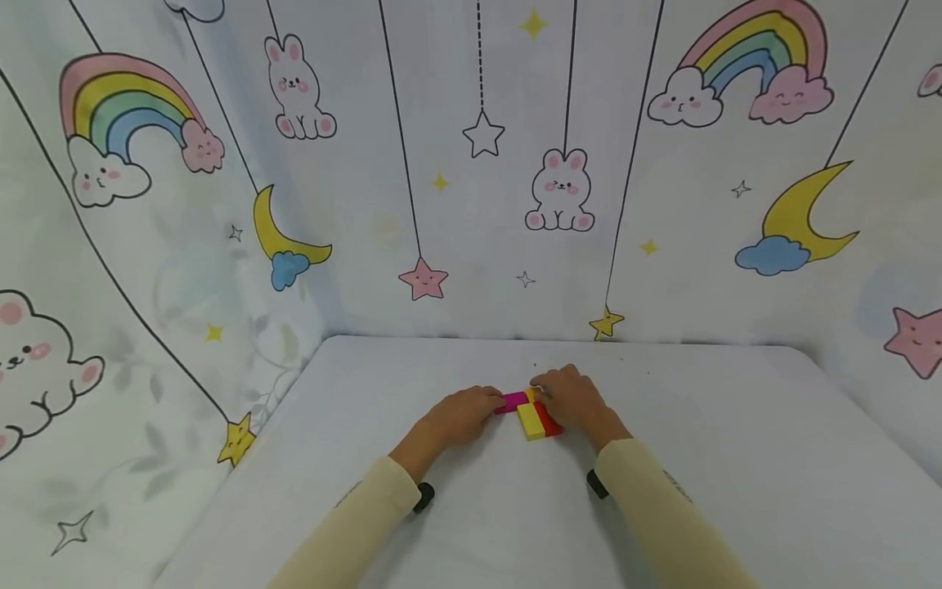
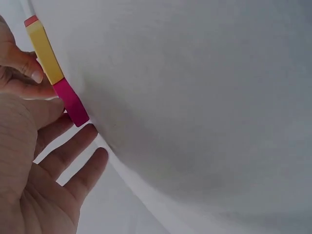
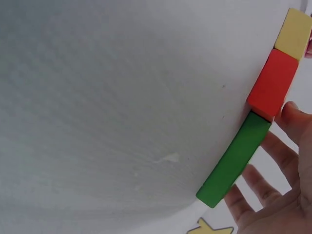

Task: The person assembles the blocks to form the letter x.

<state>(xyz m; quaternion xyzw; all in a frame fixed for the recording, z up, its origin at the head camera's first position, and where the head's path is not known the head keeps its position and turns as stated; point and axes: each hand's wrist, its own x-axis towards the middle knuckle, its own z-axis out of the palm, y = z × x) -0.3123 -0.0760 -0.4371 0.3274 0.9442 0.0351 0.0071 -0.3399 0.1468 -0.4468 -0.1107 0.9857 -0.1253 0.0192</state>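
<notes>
My left hand is at the left end of a magenta block, with thumb and fingers about that end in the left wrist view. A yellow block adjoins the magenta one. On the right, my right hand reaches over the blocks and hides part of them in the head view. In the right wrist view its thumb is by the joint of a red block and a green block, its other fingers along the green block, tips partly hidden. Another yellow block lies flush against the red one.
The blocks lie together on a white table. Behind it hangs a white curtain printed with rainbows, bunnies, moons and stars. Small dark specks dot the tabletop beyond the right hand. Black straps show at both cuffs.
</notes>
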